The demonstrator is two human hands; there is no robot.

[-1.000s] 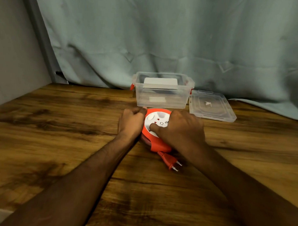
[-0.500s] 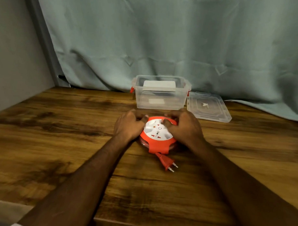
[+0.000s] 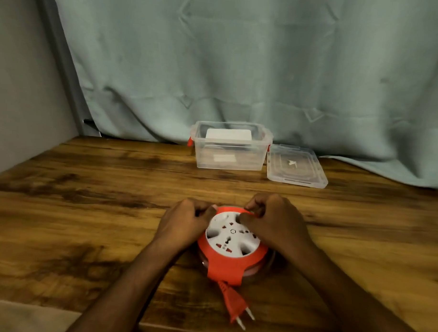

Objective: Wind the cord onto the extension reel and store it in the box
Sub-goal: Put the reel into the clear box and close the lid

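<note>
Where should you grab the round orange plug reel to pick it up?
Probably by its orange rim, one hand from each side. The reel lies flat and round, so opposite edges give an even hold. The left hand and right hand already grip its far edge; the plug dangles at the near side.

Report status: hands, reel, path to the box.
Left hand and right hand both grip the reel on the table. Plug trails out. Box open, lid beside it; path unobstructed.
</note>
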